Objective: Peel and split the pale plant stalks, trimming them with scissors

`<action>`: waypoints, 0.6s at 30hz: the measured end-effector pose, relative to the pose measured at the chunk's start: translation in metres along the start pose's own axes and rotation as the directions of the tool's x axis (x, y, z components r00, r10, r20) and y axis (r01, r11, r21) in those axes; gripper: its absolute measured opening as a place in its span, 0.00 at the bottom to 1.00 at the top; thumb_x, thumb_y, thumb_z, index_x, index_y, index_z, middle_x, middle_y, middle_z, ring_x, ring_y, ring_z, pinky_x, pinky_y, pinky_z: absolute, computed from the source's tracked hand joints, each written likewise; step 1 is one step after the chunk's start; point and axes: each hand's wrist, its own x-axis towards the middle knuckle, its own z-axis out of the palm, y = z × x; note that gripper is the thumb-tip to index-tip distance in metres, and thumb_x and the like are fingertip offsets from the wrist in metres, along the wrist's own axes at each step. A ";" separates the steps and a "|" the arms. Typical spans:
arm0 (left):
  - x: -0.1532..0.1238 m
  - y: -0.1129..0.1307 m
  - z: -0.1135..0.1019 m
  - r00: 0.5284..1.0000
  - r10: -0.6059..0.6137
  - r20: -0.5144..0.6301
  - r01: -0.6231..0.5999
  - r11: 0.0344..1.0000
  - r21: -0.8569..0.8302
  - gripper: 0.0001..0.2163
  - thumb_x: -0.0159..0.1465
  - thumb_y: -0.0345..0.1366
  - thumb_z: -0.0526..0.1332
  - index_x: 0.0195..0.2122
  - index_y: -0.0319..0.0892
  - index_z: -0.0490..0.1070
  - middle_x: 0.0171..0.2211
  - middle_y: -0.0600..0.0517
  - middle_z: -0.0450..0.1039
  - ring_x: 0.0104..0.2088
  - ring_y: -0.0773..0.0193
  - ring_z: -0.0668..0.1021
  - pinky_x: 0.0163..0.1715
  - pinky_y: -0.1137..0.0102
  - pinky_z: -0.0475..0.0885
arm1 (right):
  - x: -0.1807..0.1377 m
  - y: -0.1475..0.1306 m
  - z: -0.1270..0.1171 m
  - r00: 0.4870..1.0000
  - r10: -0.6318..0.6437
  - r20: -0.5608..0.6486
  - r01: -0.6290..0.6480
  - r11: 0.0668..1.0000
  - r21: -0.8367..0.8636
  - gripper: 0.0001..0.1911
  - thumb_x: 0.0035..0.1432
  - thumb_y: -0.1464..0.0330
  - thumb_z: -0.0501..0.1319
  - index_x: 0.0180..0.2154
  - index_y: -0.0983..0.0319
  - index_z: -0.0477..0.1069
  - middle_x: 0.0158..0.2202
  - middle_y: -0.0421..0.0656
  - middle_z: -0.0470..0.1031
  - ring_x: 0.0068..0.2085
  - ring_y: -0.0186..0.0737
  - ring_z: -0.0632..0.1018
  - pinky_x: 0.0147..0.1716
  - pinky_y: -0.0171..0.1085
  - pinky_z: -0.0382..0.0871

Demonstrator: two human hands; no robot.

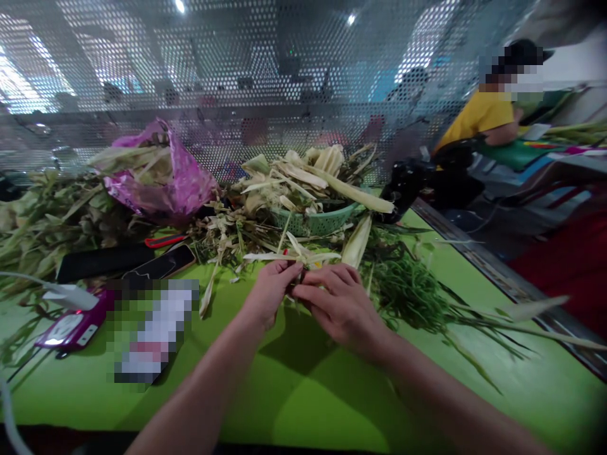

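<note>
Pale strips [300,251] (flat, tapering) in both hands [269,289] [337,302]

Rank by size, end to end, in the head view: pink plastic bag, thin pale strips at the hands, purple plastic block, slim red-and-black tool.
1. Pink plastic bag
2. Thin pale strips and purple plastic block: too alike to rank; the block looks nearer the camera
3. Slim red-and-black tool

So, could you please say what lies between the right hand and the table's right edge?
Beyond the right hand, the head view shows green strands and stems.
</note>
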 end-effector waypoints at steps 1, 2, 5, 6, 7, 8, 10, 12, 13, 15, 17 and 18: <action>0.000 0.000 0.000 1.000 -0.007 0.008 0.008 1.000 -0.009 0.10 0.54 0.38 0.65 0.28 0.34 0.73 0.25 0.51 0.72 0.24 0.71 0.70 0.27 0.75 0.63 | 0.000 -0.001 0.001 1.000 -0.012 0.001 0.012 1.000 -0.026 0.15 0.59 0.76 0.57 0.44 0.54 0.73 0.40 0.42 0.75 0.42 0.42 0.69 0.42 0.43 0.56; 0.000 0.000 0.001 1.000 -0.017 0.022 0.017 1.000 -0.021 0.10 0.54 0.38 0.65 0.28 0.34 0.73 0.25 0.50 0.73 0.25 0.71 0.71 0.27 0.75 0.64 | 0.000 -0.002 0.002 1.000 -0.023 -0.004 0.023 0.999 -0.045 0.13 0.59 0.75 0.57 0.43 0.55 0.73 0.39 0.42 0.75 0.42 0.42 0.70 0.42 0.43 0.56; -0.001 0.001 0.003 0.999 -0.016 0.048 0.018 0.999 -0.036 0.10 0.52 0.37 0.66 0.30 0.34 0.75 0.26 0.49 0.74 0.27 0.69 0.72 0.30 0.73 0.65 | 0.001 -0.004 0.002 0.998 -0.040 -0.043 0.039 0.999 -0.036 0.09 0.60 0.74 0.57 0.38 0.57 0.74 0.37 0.42 0.77 0.40 0.40 0.71 0.42 0.43 0.56; -0.001 0.001 0.003 0.999 -0.004 0.042 0.005 1.000 -0.028 0.10 0.51 0.36 0.67 0.30 0.34 0.75 0.26 0.50 0.74 0.27 0.68 0.72 0.31 0.72 0.66 | 0.001 -0.004 0.001 0.997 -0.033 -0.066 0.032 0.999 -0.010 0.08 0.60 0.74 0.58 0.37 0.57 0.74 0.36 0.41 0.77 0.39 0.40 0.72 0.42 0.43 0.57; -0.001 0.002 0.004 0.999 0.007 0.033 -0.007 1.000 -0.016 0.10 0.50 0.36 0.67 0.30 0.34 0.75 0.25 0.50 0.74 0.27 0.68 0.73 0.32 0.72 0.66 | 0.002 -0.003 -0.001 0.995 -0.017 -0.100 0.019 1.000 0.021 0.07 0.59 0.73 0.58 0.36 0.57 0.74 0.35 0.40 0.78 0.37 0.39 0.72 0.41 0.42 0.57; -0.001 0.002 0.004 0.999 0.016 0.027 -0.016 1.000 -0.006 0.10 0.50 0.35 0.68 0.30 0.34 0.75 0.25 0.50 0.74 0.28 0.67 0.73 0.33 0.71 0.67 | 0.002 -0.002 -0.002 0.990 0.010 -0.141 -0.003 0.999 0.052 0.06 0.59 0.73 0.59 0.36 0.58 0.74 0.33 0.39 0.78 0.36 0.38 0.73 0.40 0.41 0.58; 0.000 0.002 0.005 0.999 0.018 0.033 -0.018 1.000 0.010 0.09 0.49 0.35 0.68 0.30 0.35 0.75 0.25 0.50 0.74 0.27 0.67 0.73 0.33 0.71 0.67 | 0.003 0.003 -0.006 0.969 0.097 -0.226 -0.074 0.992 0.104 0.04 0.58 0.72 0.61 0.34 0.58 0.74 0.32 0.39 0.79 0.35 0.38 0.74 0.39 0.41 0.60; 0.000 0.001 0.005 0.998 0.000 0.058 -0.002 0.999 0.034 0.09 0.51 0.35 0.67 0.30 0.35 0.76 0.25 0.50 0.74 0.26 0.68 0.72 0.32 0.71 0.67 | 0.003 0.008 -0.010 0.940 0.190 -0.284 -0.155 0.978 0.142 0.03 0.56 0.71 0.62 0.33 0.57 0.74 0.34 0.40 0.79 0.37 0.40 0.75 0.41 0.41 0.62; 0.001 0.001 0.005 0.997 -0.005 0.074 0.002 0.999 0.050 0.09 0.51 0.35 0.66 0.31 0.35 0.76 0.25 0.50 0.74 0.26 0.69 0.72 0.31 0.72 0.66 | 0.004 0.011 -0.012 0.926 0.231 -0.298 -0.189 0.969 0.162 0.03 0.56 0.70 0.63 0.32 0.57 0.75 0.35 0.41 0.79 0.39 0.42 0.75 0.42 0.42 0.62; 0.000 0.000 0.006 0.994 -0.014 0.105 0.005 0.997 0.081 0.08 0.52 0.34 0.65 0.31 0.36 0.76 0.25 0.51 0.74 0.25 0.70 0.71 0.31 0.72 0.65 | 0.004 0.015 -0.014 0.908 0.301 -0.292 -0.244 0.945 0.217 0.02 0.55 0.69 0.63 0.32 0.57 0.75 0.36 0.42 0.78 0.41 0.43 0.75 0.44 0.43 0.63; -0.001 -0.001 0.006 0.991 -0.017 0.134 0.004 0.995 0.095 0.08 0.51 0.33 0.65 0.32 0.36 0.77 0.26 0.51 0.74 0.26 0.70 0.71 0.32 0.72 0.65 | 0.003 0.017 -0.015 0.886 0.386 -0.259 -0.306 0.903 0.301 0.02 0.55 0.68 0.63 0.31 0.58 0.74 0.33 0.42 0.77 0.39 0.43 0.75 0.41 0.43 0.65; -0.001 -0.002 0.005 0.989 -0.017 0.144 0.003 0.995 0.100 0.08 0.51 0.32 0.65 0.32 0.36 0.77 0.26 0.51 0.74 0.27 0.69 0.71 0.33 0.72 0.65 | 0.003 0.017 -0.014 0.870 0.435 -0.233 -0.342 0.872 0.350 0.03 0.55 0.67 0.63 0.31 0.59 0.74 0.31 0.42 0.77 0.37 0.43 0.75 0.40 0.42 0.66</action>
